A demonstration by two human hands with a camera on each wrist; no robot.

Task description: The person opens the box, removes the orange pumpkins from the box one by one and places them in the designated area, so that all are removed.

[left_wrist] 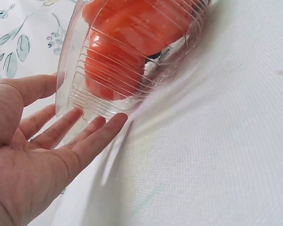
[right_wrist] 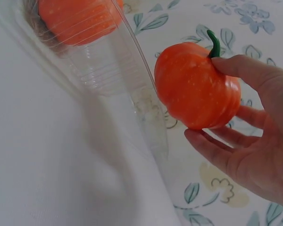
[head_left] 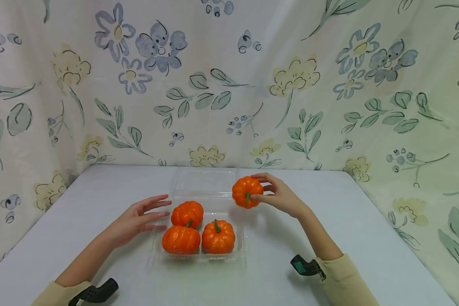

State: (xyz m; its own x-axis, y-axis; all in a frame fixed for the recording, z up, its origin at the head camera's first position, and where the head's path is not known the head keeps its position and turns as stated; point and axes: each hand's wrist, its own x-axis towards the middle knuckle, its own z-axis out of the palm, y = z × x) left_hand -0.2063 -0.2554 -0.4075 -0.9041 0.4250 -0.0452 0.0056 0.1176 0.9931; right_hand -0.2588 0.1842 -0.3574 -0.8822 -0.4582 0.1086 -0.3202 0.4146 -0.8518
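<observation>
A clear plastic clamshell box [head_left: 157, 250] stands on the table with its lid folded back. Inside it sit a front-left pumpkin [head_left: 181, 240], a front-right pumpkin [head_left: 218, 238] and a back-left pumpkin [head_left: 187, 213], all small and orange with green stems. My right hand [head_left: 281, 196] holds another small pumpkin [head_left: 247, 192] above the box's back right corner, thumb by its green stem [right_wrist: 214, 44] and fingers beneath. At the box's left side is my left hand [head_left: 143, 217], fingers spread and extended, its fingertips [left_wrist: 118, 120] close to or touching the ribbed clear wall [left_wrist: 96, 106].
The transparent lid [head_left: 206, 180] lies flat behind the box. A white table [head_left: 313, 229] extends to both sides. Behind it hangs a floral curtain [head_left: 214, 85], which also runs along the right side. Black straps with devices [head_left: 306, 267] are on both wrists.
</observation>
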